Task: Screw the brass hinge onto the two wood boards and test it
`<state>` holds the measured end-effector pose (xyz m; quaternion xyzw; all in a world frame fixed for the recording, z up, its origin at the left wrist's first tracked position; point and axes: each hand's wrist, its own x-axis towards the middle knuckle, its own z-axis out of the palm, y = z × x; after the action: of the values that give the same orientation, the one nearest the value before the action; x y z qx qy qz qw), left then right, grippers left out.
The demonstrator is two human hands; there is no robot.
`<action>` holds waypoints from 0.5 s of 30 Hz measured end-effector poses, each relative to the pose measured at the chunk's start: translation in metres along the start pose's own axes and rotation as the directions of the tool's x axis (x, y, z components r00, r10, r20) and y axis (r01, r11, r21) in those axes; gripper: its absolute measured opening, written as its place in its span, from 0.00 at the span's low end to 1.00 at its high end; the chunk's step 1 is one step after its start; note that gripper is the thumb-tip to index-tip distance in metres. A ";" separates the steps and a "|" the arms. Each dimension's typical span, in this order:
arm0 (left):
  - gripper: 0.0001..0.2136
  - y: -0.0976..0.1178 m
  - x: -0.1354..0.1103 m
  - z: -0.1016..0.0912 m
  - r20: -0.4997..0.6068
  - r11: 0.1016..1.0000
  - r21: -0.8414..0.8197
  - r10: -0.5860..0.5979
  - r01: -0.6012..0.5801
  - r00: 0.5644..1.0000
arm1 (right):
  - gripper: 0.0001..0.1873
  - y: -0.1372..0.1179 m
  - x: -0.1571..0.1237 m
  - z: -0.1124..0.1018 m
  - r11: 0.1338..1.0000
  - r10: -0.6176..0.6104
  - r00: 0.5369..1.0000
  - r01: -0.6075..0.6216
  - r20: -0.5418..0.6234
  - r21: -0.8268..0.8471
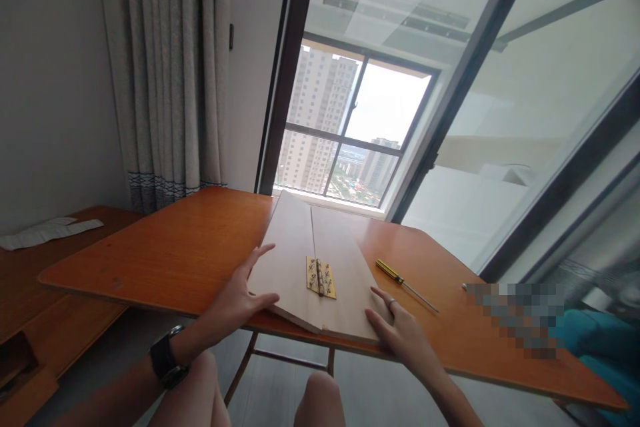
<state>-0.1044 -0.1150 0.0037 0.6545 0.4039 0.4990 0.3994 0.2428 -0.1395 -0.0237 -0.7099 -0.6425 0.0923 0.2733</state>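
Observation:
Two pale wooden boards lie side by side on the table, a left board (285, 247) and a right board (345, 267), with a narrow seam between them. Across that seam a brass hinge (321, 277) lies spread flat, with several screws in its leaves. My left hand (245, 293), a black watch on its wrist, holds the left board at its near left corner, thumb and fingers spread around the edge. At the near right corner, my right hand (397, 327) grips the right board, thumb and index finger by its edge. The other right fingers are partly hidden.
A yellow-and-black screwdriver (405, 285) lies to the right of the boards on the orange-brown table (190, 247). Further right is a blurred-out patch (520, 317) beside something teal. White paper strips (50, 233) rest on a lower wooden surface at left. Windows stand behind the table.

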 end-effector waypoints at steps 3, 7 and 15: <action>0.33 0.013 0.008 0.013 -0.066 0.969 -0.239 0.042 -0.057 0.997 | 0.36 0.002 0.002 0.002 0.999 0.041 0.999 -0.041 0.003 0.014; 0.26 0.033 0.017 0.047 -0.258 0.964 -0.183 0.140 -0.190 0.956 | 0.35 0.001 0.003 0.005 0.997 0.073 0.996 -0.073 -0.050 0.002; 0.23 0.079 0.026 0.135 -0.234 0.940 0.089 0.340 -0.329 0.911 | 0.33 0.027 0.005 0.006 0.994 -0.009 0.999 0.003 -0.050 -0.107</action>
<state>0.0422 -0.1353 0.0607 0.6563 0.3439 0.6275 0.2393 0.2642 -0.1336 -0.0415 -0.7237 -0.6415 0.0392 0.2513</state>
